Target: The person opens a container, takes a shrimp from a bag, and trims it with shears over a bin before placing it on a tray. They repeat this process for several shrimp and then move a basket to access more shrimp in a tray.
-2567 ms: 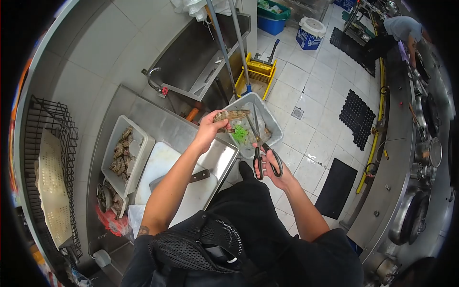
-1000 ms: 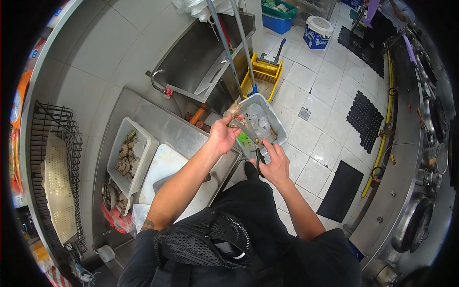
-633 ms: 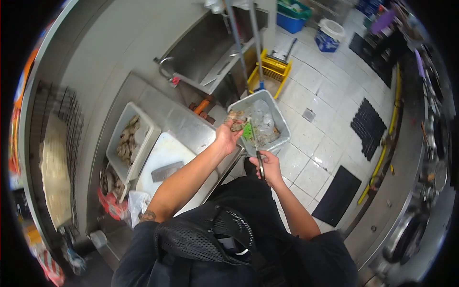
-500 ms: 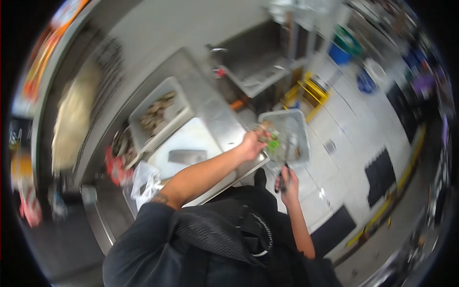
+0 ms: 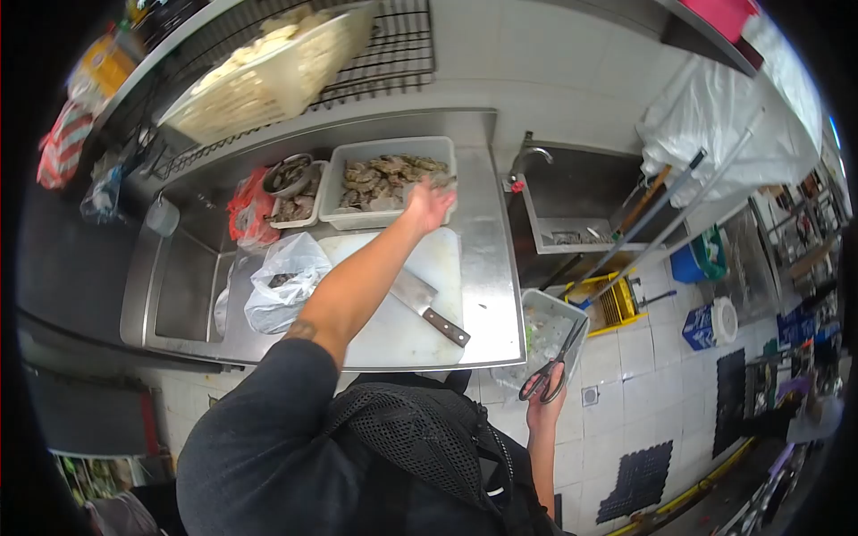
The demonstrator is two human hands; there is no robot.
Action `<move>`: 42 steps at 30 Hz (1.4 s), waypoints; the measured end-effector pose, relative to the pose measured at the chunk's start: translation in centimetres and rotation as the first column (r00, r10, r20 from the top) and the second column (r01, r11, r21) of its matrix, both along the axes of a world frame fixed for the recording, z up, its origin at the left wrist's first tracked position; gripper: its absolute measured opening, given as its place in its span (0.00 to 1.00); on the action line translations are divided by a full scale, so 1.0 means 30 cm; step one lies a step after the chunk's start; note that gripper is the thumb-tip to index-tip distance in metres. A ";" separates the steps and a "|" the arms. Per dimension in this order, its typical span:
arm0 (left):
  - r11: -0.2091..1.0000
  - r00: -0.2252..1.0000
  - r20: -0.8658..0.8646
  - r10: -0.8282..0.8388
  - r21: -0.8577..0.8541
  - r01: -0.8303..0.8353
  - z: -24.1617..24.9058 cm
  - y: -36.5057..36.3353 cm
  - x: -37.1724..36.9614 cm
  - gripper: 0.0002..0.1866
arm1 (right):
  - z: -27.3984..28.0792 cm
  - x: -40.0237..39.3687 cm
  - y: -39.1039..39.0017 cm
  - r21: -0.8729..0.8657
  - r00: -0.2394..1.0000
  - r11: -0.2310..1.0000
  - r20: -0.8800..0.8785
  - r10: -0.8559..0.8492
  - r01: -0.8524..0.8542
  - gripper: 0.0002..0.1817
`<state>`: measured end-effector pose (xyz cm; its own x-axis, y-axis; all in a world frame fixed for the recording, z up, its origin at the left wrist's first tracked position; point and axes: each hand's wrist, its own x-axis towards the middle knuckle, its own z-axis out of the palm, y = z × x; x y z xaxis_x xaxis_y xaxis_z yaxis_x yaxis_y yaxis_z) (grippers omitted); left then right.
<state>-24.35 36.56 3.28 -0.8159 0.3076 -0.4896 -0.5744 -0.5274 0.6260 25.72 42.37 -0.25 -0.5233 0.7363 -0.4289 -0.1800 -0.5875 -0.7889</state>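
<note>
My left hand stretches out over the near right corner of a white tub full of raw shrimp at the back of the steel counter. A greyish shrimp shows at its fingertips, just above the tub. My right hand hangs low beside the counter, closed on black-handled scissors with the blades pointing up. The blades reach over a grey bin on the floor that holds scraps.
A white cutting board with a cleaver lies under my left arm. A plastic bag, a red bag and a metal bowl sit left of the tub. A sink is at the right, a wire rack above.
My head has turned from the floor bin to the counter. My left hand carried the shrimp from above the bin to the tub. The scissors dropped lower at my side.
</note>
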 end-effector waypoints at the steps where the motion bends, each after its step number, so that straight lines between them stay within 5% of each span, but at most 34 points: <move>1: 0.991 0.991 0.090 -0.101 0.101 0.092 0.000 -0.019 -0.048 0.15 | 0.006 -0.033 -0.013 0.024 0.999 0.999 0.004 0.043 -0.044 0.29; 3: 0.933 0.926 0.119 -0.359 0.013 0.360 -0.021 -0.065 -0.083 0.20 | 0.022 -0.103 -0.035 -0.001 0.993 0.993 -0.005 0.120 -0.120 0.28; 5: 0.757 0.762 -0.136 -0.634 -0.314 0.573 0.004 -0.133 0.072 0.24 | 0.027 -0.155 -0.074 -0.102 0.988 0.983 -0.032 0.150 -0.153 0.28; 7: 0.468 0.416 -0.256 -0.873 -0.679 0.565 0.109 -0.288 0.281 0.25 | 0.040 -0.202 -0.114 -0.062 0.987 0.985 -0.033 0.158 -0.160 0.28; 9: 0.450 0.265 -0.363 -0.893 -0.728 0.518 0.007 -0.462 0.364 0.22 | 0.041 -0.245 -0.160 -0.051 0.994 0.998 -0.100 0.034 -0.040 0.29; 10: 0.460 0.288 -0.360 -0.887 -0.722 0.516 -0.016 -0.559 0.383 0.22 | 0.018 -0.259 -0.167 -0.149 0.986 0.989 -0.169 -0.008 -0.018 0.28; 12: 0.520 0.365 -0.428 -0.827 -0.829 0.206 -0.059 -0.761 0.421 0.18 | 0.029 -0.279 -0.158 -0.279 0.982 0.960 -0.187 -0.024 -0.030 0.26; 13: 0.539 0.498 -0.411 -0.763 -0.831 0.139 -0.046 -0.860 0.418 0.17 | 0.041 -0.295 -0.154 -0.406 0.976 0.914 -0.208 -0.070 -0.021 0.24; 15: 0.491 0.670 -0.411 -0.618 -0.867 -0.080 0.004 -1.052 0.382 0.14 | 0.027 -0.289 -0.133 -0.357 0.977 0.931 -0.211 -0.005 -0.072 0.22; 16: 0.415 0.706 -0.439 -0.555 -0.882 -0.223 0.025 -1.145 0.352 0.13 | 0.004 -0.283 -0.121 -0.323 0.962 0.940 -0.273 0.015 -0.107 0.20; 17: 0.381 0.598 -0.616 -0.512 -0.787 -0.485 -0.013 -1.245 0.310 0.12 | -0.004 -0.286 -0.121 -0.286 0.942 0.949 -0.335 0.031 -0.133 0.18; 18: 0.201 0.562 -0.563 -0.606 -0.792 -0.577 -0.019 -1.350 0.269 0.11 | 0.001 -0.296 -0.129 -0.270 0.953 0.955 -0.300 0.040 -0.125 0.19; 19: 0.206 0.570 -0.566 -0.596 -0.793 -0.573 -0.025 -1.434 0.263 0.11 | -0.003 -0.310 -0.134 -0.260 0.955 0.957 -0.293 0.049 -0.129 0.19; 21: -0.190 0.489 -0.185 -0.852 -0.762 -0.619 -0.015 -1.542 0.268 0.11 | -0.013 -0.334 -0.137 -0.346 0.977 0.933 -0.211 0.031 -0.104 0.20; 22: -0.185 0.498 -0.195 -0.845 -0.767 -0.615 0.002 -1.552 0.282 0.11 | 0.038 -0.367 -0.193 -0.324 0.987 0.946 -0.158 -0.029 -0.024 0.23; 24: -0.311 0.393 0.130 -0.910 -0.841 -0.442 0.024 -1.569 0.338 0.12 | 0.036 -0.397 -0.209 -0.298 0.987 0.952 -0.160 0.023 -0.070 0.24; 25: -0.307 0.383 0.136 -0.914 -0.848 -0.431 0.013 -1.571 0.376 0.12 | 0.027 -0.378 -0.228 -0.288 0.986 0.953 -0.156 0.055 -0.098 0.26; 27: 0.027 0.351 -0.347 -0.870 -0.744 -0.667 -0.011 -1.542 0.440 0.14 | 0.003 -0.381 -0.252 -0.266 0.991 0.962 -0.131 0.027 -0.061 0.27; 28: 0.043 0.335 -0.342 -0.878 -0.753 -0.657 -0.021 -1.515 0.459 0.14 | 0.010 -0.385 -0.279 -0.238 0.991 0.969 -0.130 0.032 -0.062 0.26; 30: 0.325 0.313 -0.555 -0.771 -0.765 -0.556 -0.032 -1.427 0.487 0.14 | 0.104 -0.436 -0.372 -0.200 0.995 0.979 -0.096 0.008 -0.027 0.26; 31: 0.341 0.298 -0.561 -0.772 -0.762 -0.551 -0.035 -1.373 0.502 0.14 | 0.101 -0.435 -0.386 -0.178 0.996 0.983 -0.079 0.035 -0.048 0.27; 33: 0.227 0.354 -0.301 -0.886 -0.945 -0.235 -0.032 -1.269 0.511 0.18 | 0.107 -0.444 -0.415 -0.209 0.997 0.978 -0.076 0.001 -0.017 0.26; 34: 0.237 0.324 -0.308 -0.895 -0.942 -0.239 -0.045 -1.224 0.503 0.18 | 0.113 -0.444 -0.427 -0.206 0.996 0.979 -0.087 -0.027 0.009 0.26; 36: 0.006 0.381 -0.120 -0.917 -0.958 -0.287 -0.066 -1.143 0.486 0.21 | 0.127 -0.434 -0.446 -0.190 0.996 0.982 -0.085 -0.001 -0.015 0.25; 37: 0.018 0.354 -0.126 -0.927 -0.956 -0.294 -0.053 -1.121 0.482 0.21 | 0.135 -0.424 -0.460 -0.187 0.995 0.982 -0.093 -0.029 0.011 0.25; 39: -0.142 0.374 0.005 -0.927 -0.930 -0.339 -0.029 -1.090 0.476 0.23 | 0.146 -0.405 -0.478 -0.183 0.992 0.981 -0.094 -0.080 0.062 0.24; 42: -0.142 0.277 0.010 -0.961 -0.876 -0.461 -0.062 -1.094 0.500 0.19 | 0.099 -0.324 -0.485 -0.149 0.994 0.987 -0.074 -0.076 0.065 0.24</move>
<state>-9.35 3.74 1.42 -0.7805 0.6238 -0.0412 0.6119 0.7757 0.1541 16.01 27.81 2.71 -0.5088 0.7048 -0.4944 -0.2835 -0.6794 -0.6768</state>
